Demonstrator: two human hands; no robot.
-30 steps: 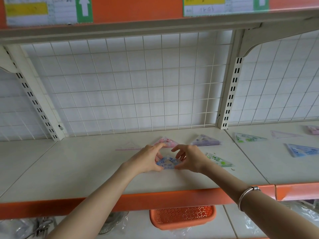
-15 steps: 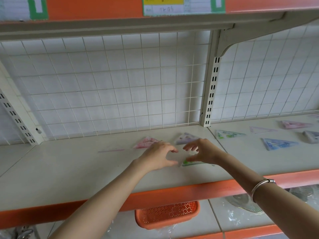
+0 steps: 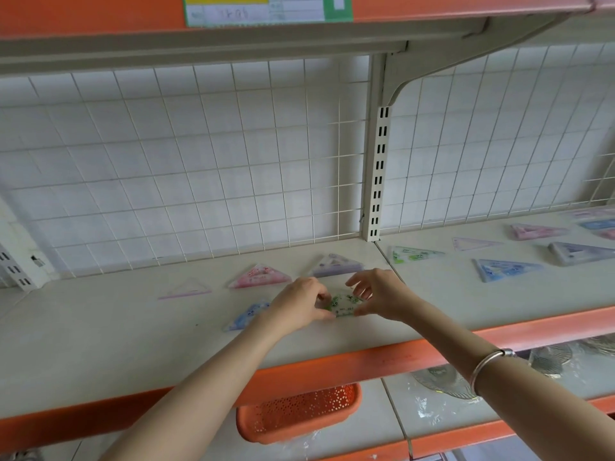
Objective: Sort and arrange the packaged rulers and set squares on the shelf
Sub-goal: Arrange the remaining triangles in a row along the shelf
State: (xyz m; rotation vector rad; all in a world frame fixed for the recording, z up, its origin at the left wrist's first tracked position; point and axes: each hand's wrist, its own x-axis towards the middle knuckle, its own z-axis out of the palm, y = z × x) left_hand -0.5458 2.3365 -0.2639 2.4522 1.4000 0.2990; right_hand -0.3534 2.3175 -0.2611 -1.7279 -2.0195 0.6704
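Head view: green set square (image 3: 342, 305) pinched between both hands (image 3: 339, 302).

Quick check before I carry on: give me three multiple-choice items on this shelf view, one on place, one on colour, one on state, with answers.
1. Where does the blue set square lie relative to the left hand?
A. To its left
B. To its right
C. On the lower shelf

2. What colour print has the set square between the hands?
A. Pink
B. Green
C. Purple

3. How is the green set square held?
A. By both hands
B. By one hand
C. Untouched

Answers:
1 A: blue set square lies left of the left hand.
2 B: green set square shows green print.
3 A: left hand and right hand pinch its ends.
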